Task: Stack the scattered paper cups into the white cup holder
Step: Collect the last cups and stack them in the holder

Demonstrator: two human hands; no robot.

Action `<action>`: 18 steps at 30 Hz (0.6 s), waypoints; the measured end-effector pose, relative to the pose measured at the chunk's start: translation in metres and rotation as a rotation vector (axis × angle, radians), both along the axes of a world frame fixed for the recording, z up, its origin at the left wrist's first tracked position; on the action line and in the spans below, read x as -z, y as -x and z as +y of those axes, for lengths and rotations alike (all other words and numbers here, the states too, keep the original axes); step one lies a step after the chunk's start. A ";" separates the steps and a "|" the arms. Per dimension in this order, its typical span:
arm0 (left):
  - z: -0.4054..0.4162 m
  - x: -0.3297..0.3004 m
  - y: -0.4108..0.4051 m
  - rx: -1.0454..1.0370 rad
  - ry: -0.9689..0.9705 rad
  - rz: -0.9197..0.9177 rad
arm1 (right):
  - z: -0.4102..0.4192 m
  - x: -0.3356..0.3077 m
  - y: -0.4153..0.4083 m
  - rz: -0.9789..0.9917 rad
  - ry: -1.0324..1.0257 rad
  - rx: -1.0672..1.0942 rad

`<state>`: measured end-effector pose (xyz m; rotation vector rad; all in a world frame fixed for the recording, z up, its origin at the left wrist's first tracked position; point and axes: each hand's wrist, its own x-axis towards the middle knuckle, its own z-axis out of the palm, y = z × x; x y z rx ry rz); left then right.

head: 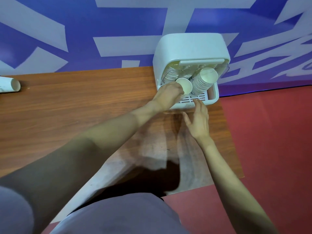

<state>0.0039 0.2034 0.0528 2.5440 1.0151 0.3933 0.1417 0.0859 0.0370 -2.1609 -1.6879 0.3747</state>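
Left hand (168,94) grips a paper cup (184,87) at the mouth of the white cup holder (190,48), just beside a tall cup stack (205,80). Right hand (199,119), fingers relaxed, touches the holder's front edge on the wooden table (76,107).

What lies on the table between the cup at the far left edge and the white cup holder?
In the head view, nothing: bare wooden table runs from the lying cup to the cup holder.
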 end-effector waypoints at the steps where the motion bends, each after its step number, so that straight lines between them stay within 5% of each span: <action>1: -0.002 0.001 0.007 -0.010 -0.003 -0.024 | -0.001 -0.001 0.003 -0.005 0.003 -0.010; 18: -0.119 0.035 0.303 -0.678 0.094 0.091 | 0.001 0.010 0.206 -0.030 0.198 -0.478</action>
